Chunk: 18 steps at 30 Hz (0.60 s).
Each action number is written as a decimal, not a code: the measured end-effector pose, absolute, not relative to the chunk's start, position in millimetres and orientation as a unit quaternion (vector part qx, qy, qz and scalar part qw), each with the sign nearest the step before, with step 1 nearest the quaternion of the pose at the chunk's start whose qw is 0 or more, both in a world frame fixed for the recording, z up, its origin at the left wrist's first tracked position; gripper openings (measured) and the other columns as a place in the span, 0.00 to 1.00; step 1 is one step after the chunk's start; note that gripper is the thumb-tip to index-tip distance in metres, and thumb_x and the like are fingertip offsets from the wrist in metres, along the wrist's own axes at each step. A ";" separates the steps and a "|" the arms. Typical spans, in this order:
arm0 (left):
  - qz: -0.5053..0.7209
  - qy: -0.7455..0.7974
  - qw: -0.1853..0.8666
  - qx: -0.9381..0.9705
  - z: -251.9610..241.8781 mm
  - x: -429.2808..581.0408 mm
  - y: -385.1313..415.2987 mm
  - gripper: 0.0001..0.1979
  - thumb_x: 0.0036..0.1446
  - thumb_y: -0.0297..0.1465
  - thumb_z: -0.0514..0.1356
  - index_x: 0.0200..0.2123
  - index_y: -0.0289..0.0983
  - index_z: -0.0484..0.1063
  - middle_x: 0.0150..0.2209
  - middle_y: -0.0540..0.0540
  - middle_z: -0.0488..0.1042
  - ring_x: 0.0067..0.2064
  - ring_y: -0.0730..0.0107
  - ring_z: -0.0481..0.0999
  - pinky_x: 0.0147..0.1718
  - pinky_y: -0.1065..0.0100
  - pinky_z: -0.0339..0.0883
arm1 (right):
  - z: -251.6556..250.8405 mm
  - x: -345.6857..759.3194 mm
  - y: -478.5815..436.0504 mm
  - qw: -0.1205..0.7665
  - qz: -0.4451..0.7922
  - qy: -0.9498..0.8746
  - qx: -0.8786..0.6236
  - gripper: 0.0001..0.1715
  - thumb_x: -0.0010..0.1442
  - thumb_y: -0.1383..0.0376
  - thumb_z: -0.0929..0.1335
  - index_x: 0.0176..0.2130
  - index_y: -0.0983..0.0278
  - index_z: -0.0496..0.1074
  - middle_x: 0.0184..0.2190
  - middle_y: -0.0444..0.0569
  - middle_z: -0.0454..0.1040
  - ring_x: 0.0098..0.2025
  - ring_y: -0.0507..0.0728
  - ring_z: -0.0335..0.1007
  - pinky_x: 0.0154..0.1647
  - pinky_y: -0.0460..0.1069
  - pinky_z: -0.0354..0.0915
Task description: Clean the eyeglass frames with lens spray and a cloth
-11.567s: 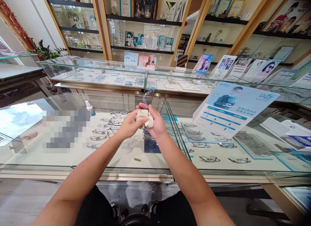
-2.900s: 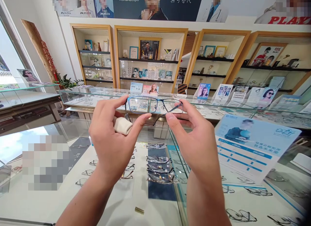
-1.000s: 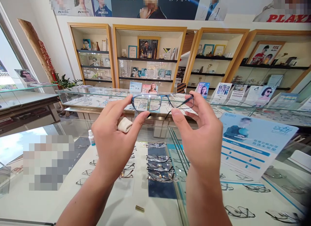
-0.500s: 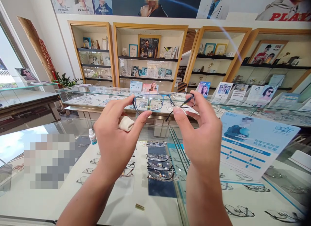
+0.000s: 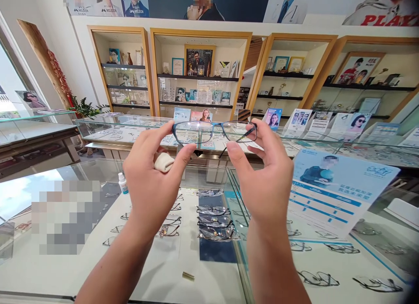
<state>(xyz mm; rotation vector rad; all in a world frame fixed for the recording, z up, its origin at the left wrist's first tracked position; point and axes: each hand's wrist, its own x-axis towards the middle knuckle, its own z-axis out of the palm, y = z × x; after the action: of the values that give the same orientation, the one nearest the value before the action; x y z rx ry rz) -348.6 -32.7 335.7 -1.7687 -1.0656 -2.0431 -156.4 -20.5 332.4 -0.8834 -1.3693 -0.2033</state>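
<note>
A pair of dark blue thin-rimmed eyeglasses point(image 5: 217, 124) is held up level between my two hands, above the glass counter. My left hand point(image 5: 152, 164) pinches the left end of the frame, and a balled white cloth point(image 5: 163, 162) is tucked in its palm under the curled fingers. My right hand point(image 5: 266, 169) grips the other end near the hinge. One temple slants down behind the right lens. Through the lenses the display counter behind shows.
Below, a glass showcase point(image 5: 222, 286) holds several rows of eyeglasses point(image 5: 214, 221) and a small gold-coloured piece point(image 5: 188, 276). A small white bottle point(image 5: 123, 183) stands at left. A blue-and-white sign point(image 5: 337, 190) leans at right. Across the room stand another glass counter point(image 5: 108, 149) and shelves point(image 5: 199, 79).
Both hands and the eyeglasses have shifted slightly left and up in view. The eyeglasses sit a little more level. My grip stays the same.
</note>
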 end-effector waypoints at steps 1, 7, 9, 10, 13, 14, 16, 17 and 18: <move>-0.699 -0.365 0.108 -0.605 336.3 -350.2 -31.3 0.21 0.67 0.43 0.72 0.60 0.45 0.82 0.54 0.44 0.83 0.50 0.60 0.83 0.51 0.58 0.80 | 332.5 -157.4 -20.5 0.684 -0.101 -0.610 -0.388 0.33 0.70 0.50 0.74 0.69 0.54 0.73 0.63 0.55 0.79 0.63 0.67 0.79 0.61 0.68 0.79; -0.694 -0.385 0.057 -0.606 336.6 -354.3 -24.4 0.24 0.69 0.45 0.69 0.63 0.44 0.80 0.58 0.42 0.83 0.49 0.60 0.84 0.49 0.59 0.80 | 331.8 -162.6 -22.0 0.693 -0.139 -0.606 -0.364 0.30 0.73 0.53 0.72 0.71 0.53 0.73 0.62 0.55 0.80 0.63 0.68 0.79 0.60 0.69 0.81; -0.691 -0.394 0.049 -0.605 335.7 -353.6 -23.3 0.25 0.69 0.46 0.68 0.64 0.44 0.79 0.59 0.41 0.82 0.47 0.61 0.84 0.47 0.60 0.80 | 331.1 -163.2 -21.6 0.693 -0.148 -0.607 -0.359 0.31 0.74 0.53 0.71 0.72 0.53 0.72 0.63 0.55 0.80 0.64 0.69 0.79 0.61 0.69 0.81; -0.690 -0.397 0.046 -0.604 335.3 -353.2 -22.9 0.25 0.69 0.46 0.68 0.65 0.45 0.79 0.60 0.41 0.82 0.46 0.62 0.84 0.46 0.60 0.80 | 330.8 -163.5 -21.3 0.693 -0.153 -0.607 -0.357 0.32 0.74 0.53 0.71 0.72 0.53 0.72 0.63 0.55 0.80 0.64 0.69 0.79 0.61 0.69 0.81; -0.689 -0.402 0.042 -0.602 334.2 -352.2 -21.6 0.25 0.69 0.45 0.68 0.65 0.45 0.79 0.60 0.41 0.82 0.44 0.63 0.83 0.46 0.60 0.79 | 330.3 -164.3 -20.3 0.694 -0.167 -0.606 -0.351 0.31 0.73 0.55 0.72 0.71 0.53 0.72 0.63 0.54 0.80 0.64 0.68 0.79 0.64 0.70 0.79; -0.689 -0.403 0.041 -0.601 334.0 -351.8 -21.0 0.25 0.69 0.45 0.68 0.65 0.45 0.79 0.60 0.41 0.82 0.44 0.63 0.83 0.47 0.60 0.79 | 330.4 -164.6 -20.2 0.695 -0.172 -0.604 -0.349 0.31 0.73 0.56 0.72 0.71 0.53 0.73 0.62 0.54 0.81 0.64 0.68 0.79 0.65 0.70 0.79; -0.691 -0.399 0.040 -0.602 333.8 -351.0 -19.6 0.25 0.69 0.45 0.67 0.65 0.44 0.79 0.61 0.41 0.82 0.44 0.63 0.82 0.47 0.60 0.79 | 330.7 -165.1 -20.5 0.697 -0.181 -0.602 -0.346 0.31 0.73 0.56 0.73 0.71 0.53 0.73 0.62 0.54 0.80 0.65 0.68 0.79 0.66 0.71 0.78; -0.691 -0.397 0.039 -0.603 333.8 -350.5 -18.8 0.25 0.69 0.46 0.68 0.65 0.44 0.79 0.61 0.41 0.82 0.43 0.63 0.82 0.46 0.60 0.79 | 330.9 -165.3 -20.9 0.697 -0.184 -0.602 -0.345 0.31 0.73 0.56 0.73 0.72 0.53 0.72 0.63 0.54 0.80 0.66 0.69 0.78 0.67 0.71 0.77; -0.692 -0.395 0.036 -0.604 333.9 -349.9 -18.0 0.26 0.68 0.46 0.68 0.65 0.44 0.79 0.60 0.40 0.82 0.43 0.64 0.82 0.45 0.60 0.79 | 331.0 -165.5 -21.4 0.696 -0.187 -0.601 -0.345 0.31 0.73 0.56 0.72 0.72 0.52 0.72 0.63 0.54 0.80 0.66 0.69 0.77 0.67 0.71 0.77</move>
<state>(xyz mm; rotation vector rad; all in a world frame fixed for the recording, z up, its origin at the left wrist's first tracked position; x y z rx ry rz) -349.9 -18.0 333.9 -1.8541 -1.2140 -2.1242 -165.5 -21.4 331.0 -0.7690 -1.3411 -0.4162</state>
